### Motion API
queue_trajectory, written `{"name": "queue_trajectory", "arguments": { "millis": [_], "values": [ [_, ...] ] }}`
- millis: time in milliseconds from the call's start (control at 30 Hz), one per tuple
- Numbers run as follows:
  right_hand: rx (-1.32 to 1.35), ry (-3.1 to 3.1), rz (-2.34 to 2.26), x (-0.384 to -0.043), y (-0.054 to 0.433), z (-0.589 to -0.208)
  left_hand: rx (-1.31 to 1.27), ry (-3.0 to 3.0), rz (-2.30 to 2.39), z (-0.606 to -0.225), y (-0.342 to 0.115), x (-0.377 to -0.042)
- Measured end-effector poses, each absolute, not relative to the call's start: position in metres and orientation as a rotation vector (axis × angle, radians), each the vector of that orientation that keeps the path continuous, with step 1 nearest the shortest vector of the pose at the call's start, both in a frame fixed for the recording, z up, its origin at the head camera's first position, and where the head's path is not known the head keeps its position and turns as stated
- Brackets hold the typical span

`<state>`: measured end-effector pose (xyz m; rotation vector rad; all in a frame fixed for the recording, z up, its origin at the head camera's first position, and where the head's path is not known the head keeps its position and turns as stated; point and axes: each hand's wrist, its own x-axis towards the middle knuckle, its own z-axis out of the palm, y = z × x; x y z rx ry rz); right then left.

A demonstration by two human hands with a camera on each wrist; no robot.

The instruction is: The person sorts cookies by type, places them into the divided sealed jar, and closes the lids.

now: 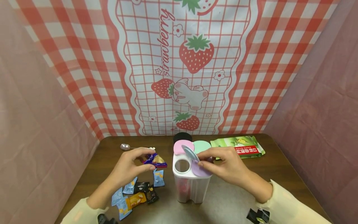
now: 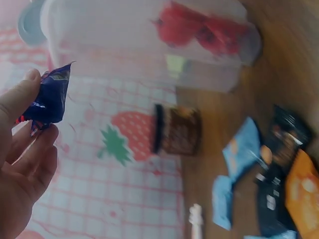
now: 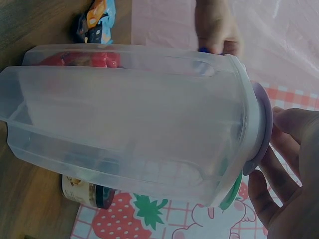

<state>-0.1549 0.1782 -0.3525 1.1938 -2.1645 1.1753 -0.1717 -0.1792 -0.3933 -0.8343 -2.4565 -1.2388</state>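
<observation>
My left hand (image 1: pixel 129 165) pinches a small shiny purple-blue snack packet (image 1: pixel 157 160) between thumb and fingers, left of a clear storage container (image 1: pixel 193 189). The container's white top has a round opening (image 1: pixel 182 165) at the front left. Beside that opening, a blue-grey lid (image 1: pixel 190 152) stands tilted up, its lower end between the thumb and index finger of my right hand (image 1: pixel 227 163). Below that thumb is a flat purple lid (image 1: pixel 200 169); pink (image 1: pixel 183 147) and green (image 1: pixel 202 147) lids lie at the back. Red packets (image 2: pixel 204 30) sit inside the container's lower part.
Several blue, black and orange snack packets (image 1: pixel 136 199) lie at the front left. A spoon (image 1: pixel 125 147) lies at the back left. Behind the container stands a brown jar (image 2: pixel 180 130) with a black cap (image 1: pixel 182 137). A green package (image 1: pixel 241 146) lies at the back right.
</observation>
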Motion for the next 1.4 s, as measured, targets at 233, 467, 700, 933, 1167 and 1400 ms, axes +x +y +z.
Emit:
{"name": "queue_trajectory", "arguments": {
  "millis": [233,467,700,933,1167,1400],
  "values": [
    [1.19,-2.162,1.18,-0.155,0.178,-0.353,-1.003,-2.297,-1.32,-0.365,-0.16,-0.163],
    [1.189,-2.158,1.18,-0.155,0.178,-0.353,-1.075,-2.218,-1.323,-0.35,-0.144,-0.163],
    [1.189,-2.159,1.171,-0.155,0.178,-0.353,-1.203,-2.138,-1.345,-0.349,-0.125,-0.166],
    [1.197,-2.158,1.18,-0.155,0.178,-0.353,-1.204,-2.229,-1.301,-0.352,-0.112,-0.165],
    [1.194,-2.163,1.176,-0.155,0.178,-0.353,-1.238,-2.258,-1.286,-0.355,-0.107,-0.166],
    [1.199,-2.168,1.177,-0.156,0.178,-0.352,-1.275,-2.295,-1.249,-0.357,-0.109,-0.162]
  ]
}}
